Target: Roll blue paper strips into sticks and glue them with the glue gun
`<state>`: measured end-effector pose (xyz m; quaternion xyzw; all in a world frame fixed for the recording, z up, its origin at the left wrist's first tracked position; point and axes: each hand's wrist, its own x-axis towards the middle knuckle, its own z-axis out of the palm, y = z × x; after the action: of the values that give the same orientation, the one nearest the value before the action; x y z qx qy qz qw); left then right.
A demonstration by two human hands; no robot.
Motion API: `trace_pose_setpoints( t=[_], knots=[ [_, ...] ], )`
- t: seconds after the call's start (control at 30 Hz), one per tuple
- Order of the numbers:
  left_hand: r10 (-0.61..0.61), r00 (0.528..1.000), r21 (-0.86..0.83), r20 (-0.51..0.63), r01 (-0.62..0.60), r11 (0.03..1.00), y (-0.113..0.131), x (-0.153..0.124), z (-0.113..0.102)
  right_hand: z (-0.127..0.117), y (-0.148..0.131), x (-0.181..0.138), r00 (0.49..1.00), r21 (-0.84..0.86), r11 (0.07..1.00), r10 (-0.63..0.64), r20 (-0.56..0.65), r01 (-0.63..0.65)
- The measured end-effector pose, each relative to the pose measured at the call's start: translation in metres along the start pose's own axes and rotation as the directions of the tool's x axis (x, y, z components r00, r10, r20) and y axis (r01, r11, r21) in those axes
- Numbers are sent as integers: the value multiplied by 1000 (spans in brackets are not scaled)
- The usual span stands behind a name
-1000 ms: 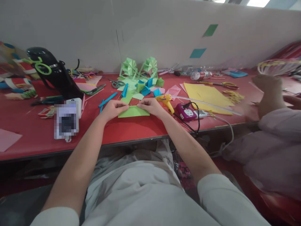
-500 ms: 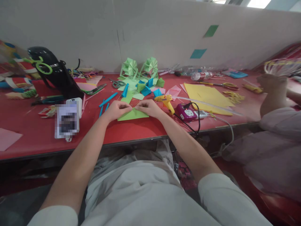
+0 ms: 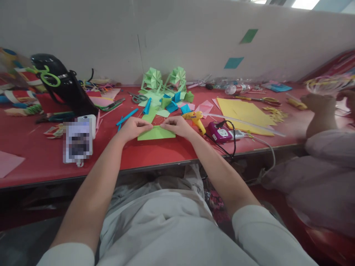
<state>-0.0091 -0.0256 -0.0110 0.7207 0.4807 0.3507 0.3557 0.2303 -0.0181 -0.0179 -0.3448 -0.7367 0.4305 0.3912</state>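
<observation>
A folded light green paper sheet (image 3: 156, 133) lies on the red table (image 3: 166, 149) in front of me. My left hand (image 3: 135, 128) pinches its upper left edge with curled fingers. My right hand (image 3: 177, 125) pinches the upper right edge the same way. The fingertips of the two hands nearly meet over the fold. Just right of my right hand lies a yellow glue gun (image 3: 196, 119).
Green folded paper fans (image 3: 163, 79), blue and pink scraps, scissors (image 3: 138, 98), a black bag (image 3: 65, 87) and a white device (image 3: 79, 140) crowd the left and back. A purple power socket (image 3: 220, 132), yellow sheet (image 3: 244, 112) and another person's arm (image 3: 318, 114) are to the right.
My hands stay pinched on the green paper, whose top edge now lies flatter. The other person's hand at the right has shifted slightly.
</observation>
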Motion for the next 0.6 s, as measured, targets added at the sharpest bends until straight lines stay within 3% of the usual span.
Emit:
trace_pose_setpoints(
  t=[0.2, 0.6],
  knots=[
    [-38, 999, 32, -20, 39, 999, 2, -2, -8, -4, -1, -1, 999, 41, 999, 31, -17, -30],
    [-126, 992, -62, -11, 125, 990, -7, -3, -17, -8, 3, 1, 1000, -18, 1000, 11, -21, -11]
  ],
)
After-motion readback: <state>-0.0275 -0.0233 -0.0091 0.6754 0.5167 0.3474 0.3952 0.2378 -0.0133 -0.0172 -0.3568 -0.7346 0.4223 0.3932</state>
